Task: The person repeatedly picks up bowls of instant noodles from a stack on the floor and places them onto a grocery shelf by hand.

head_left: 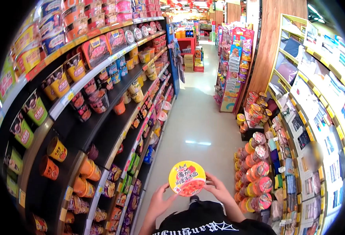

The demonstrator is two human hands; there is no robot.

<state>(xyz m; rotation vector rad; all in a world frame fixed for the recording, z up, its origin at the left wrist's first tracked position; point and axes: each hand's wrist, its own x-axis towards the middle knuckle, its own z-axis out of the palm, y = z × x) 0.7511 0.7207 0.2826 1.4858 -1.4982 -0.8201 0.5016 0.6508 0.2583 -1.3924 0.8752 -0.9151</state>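
Observation:
A round instant noodle tub [187,178] with a yellow and red lid faces up in front of my body, above the aisle floor. My left hand [164,199] holds its left edge, and my right hand [216,188] holds the right edge. The lid shows dark printed characters and a picture of red food. The tub's sides are hidden beneath the lid. Below the hands, a black shirt [207,219] with white lettering covers my torso.
Shelves [102,137] of cup noodles and packets line the left. Stacked noodle tubs [258,184] stand on the floor at the right, beside shelves of folded textiles [317,117]. Farther up the aisle are a snack rack [235,66] and a red display [186,45].

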